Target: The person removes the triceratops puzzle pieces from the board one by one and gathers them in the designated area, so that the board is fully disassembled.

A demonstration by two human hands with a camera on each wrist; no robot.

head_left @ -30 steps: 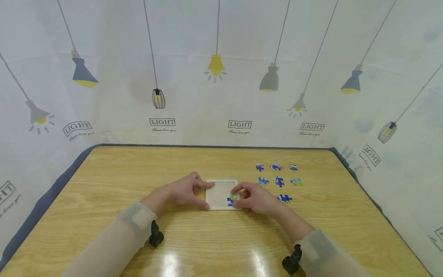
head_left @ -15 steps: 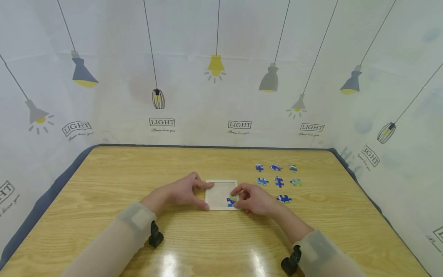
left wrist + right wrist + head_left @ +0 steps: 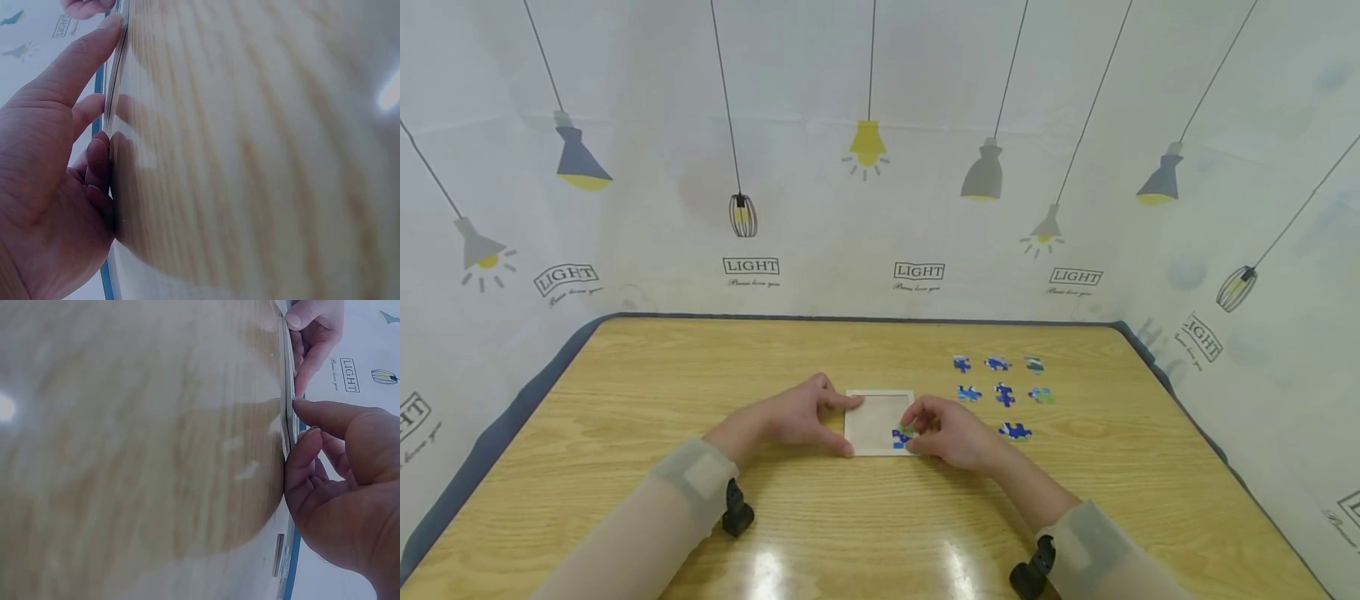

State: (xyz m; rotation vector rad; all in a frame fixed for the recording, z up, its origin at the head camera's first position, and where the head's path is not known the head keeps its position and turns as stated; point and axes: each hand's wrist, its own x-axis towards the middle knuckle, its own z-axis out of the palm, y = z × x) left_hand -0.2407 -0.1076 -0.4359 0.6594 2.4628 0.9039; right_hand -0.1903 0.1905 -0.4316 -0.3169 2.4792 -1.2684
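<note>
A wooden table (image 3: 625, 400) with a glossy grain carries a square, pale puzzle tray (image 3: 874, 417) lying flat near its middle. The left hand (image 3: 790, 419) steadies the tray's left edge, thumb and forefinger spread along it and touching, fingers mostly straight. The right hand (image 3: 951, 433) sits at the tray's near right corner, fingertips curled and pinching a small blue-and-green puzzle piece (image 3: 901, 437) down onto the tray. Seven loose pieces (image 3: 1003, 393), flat and knobbed, lie in rows just right of that hand.
</note>
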